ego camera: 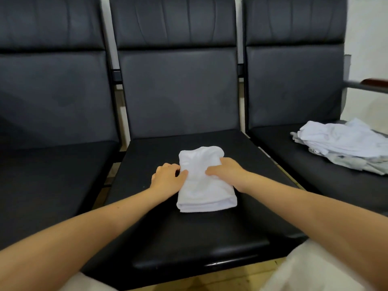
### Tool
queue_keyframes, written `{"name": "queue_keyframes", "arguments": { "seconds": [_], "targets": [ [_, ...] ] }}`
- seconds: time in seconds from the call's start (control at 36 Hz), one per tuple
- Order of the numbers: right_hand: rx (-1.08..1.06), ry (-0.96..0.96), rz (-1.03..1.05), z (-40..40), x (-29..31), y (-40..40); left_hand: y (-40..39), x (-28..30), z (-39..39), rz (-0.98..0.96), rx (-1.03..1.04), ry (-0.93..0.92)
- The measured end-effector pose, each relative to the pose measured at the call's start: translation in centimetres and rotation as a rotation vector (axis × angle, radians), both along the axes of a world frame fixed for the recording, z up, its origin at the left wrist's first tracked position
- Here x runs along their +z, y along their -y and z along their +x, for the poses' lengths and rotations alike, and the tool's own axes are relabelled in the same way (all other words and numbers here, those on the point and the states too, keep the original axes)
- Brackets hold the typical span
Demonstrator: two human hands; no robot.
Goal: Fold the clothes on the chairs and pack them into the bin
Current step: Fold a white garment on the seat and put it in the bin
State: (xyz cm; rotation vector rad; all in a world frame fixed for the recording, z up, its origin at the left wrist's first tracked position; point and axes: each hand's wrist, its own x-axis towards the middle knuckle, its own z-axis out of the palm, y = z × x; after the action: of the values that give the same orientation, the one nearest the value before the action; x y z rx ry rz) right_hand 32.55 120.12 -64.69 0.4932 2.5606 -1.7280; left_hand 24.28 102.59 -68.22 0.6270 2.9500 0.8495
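Chairs in black are standing three in a row before us, and we are working on the middle chair [189,238]. Our left hand [168,178] is gripping the left edge of the folded white garment [201,185], fingers curling round it. Our right hand [227,171] is pressing its top, fingers bent onto the cloth. Unfolded pale clothes [344,143] are lying heaped on the right chair [294,164].

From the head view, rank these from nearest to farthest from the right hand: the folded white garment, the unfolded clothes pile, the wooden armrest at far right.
1. Folded white garment: middle seat, under the right hand, touching it.
2. Unfolded clothes pile: on the right-hand chair's seat, off to the hand's right.
3. Wooden armrest: far right edge, above and beyond the pile.
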Motion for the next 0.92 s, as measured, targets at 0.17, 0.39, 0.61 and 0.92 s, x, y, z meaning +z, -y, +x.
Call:
{"name": "queue_keyframes", "arguments": {
  "seconds": [0.17,0.39,0.61,0.92],
  "targets": [
    [-0.087,-0.072,-0.201,-0.4,1.7,-0.5,-1.0,0.6,1.4,0.203,-0.003,0.118],
    [-0.068,-0.179,-0.465,-0.3,4.3,-1.5,-1.2,4.3,3.0,0.825,-0.146,0.942],
    [0.082,-0.08,-0.434,0.0,5.4,0.4,-0.7,8.6,3.1,1.312,0.002,0.947],
    [0.311,0.162,-0.821,-0.2,4.1,5.6,4.6,15.9,5.3,1.501,0.063,0.404]
  ]
}}
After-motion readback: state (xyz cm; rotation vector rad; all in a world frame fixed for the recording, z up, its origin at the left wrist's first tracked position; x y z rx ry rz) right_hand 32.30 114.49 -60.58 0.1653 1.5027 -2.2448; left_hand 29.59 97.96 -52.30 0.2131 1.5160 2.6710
